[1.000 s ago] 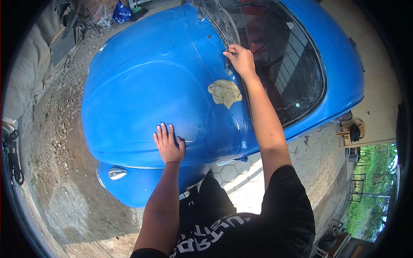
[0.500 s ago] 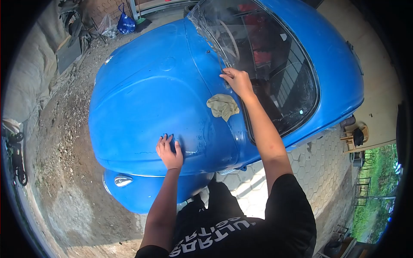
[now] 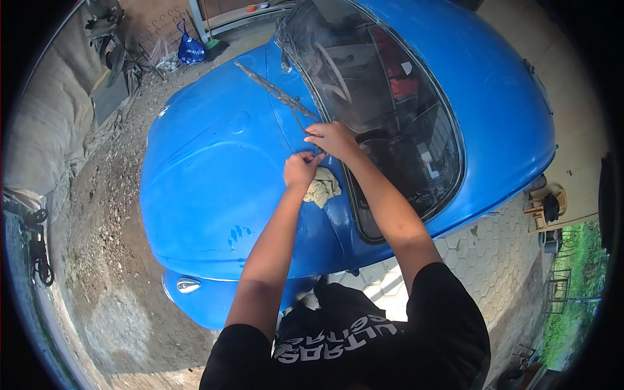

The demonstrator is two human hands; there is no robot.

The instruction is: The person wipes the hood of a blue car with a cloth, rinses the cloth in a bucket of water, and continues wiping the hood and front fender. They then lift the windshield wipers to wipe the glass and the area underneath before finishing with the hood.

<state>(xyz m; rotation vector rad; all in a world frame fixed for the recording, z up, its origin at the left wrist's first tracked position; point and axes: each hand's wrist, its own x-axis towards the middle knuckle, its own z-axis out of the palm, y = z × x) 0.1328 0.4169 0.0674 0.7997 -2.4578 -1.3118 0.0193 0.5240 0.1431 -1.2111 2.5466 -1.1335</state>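
Note:
My right hand is closed around the arm of a windshield wiper, close to its lower end. The wiper is lifted off the glass and points out over the blue hood. Just below, my left hand has its fingers pinched together by the wiper's base; what is between them is hidden. A crumpled beige cloth lies on the car's cowl, right beside my left hand. Beyond my right hand is the windshield in its black seal. Wet finger marks show on the blue car's hood.
A second wiper sits near the windshield's far corner. A chrome-trimmed lamp tops the near fender. Past the hood are gravel ground and a blue bag. A wooden chair stands at the right over pavers.
My left hand has left the hood, leaving damp prints, and moved up to the wiper's base. My right hand has swung the wiper away from the glass, over the hood.

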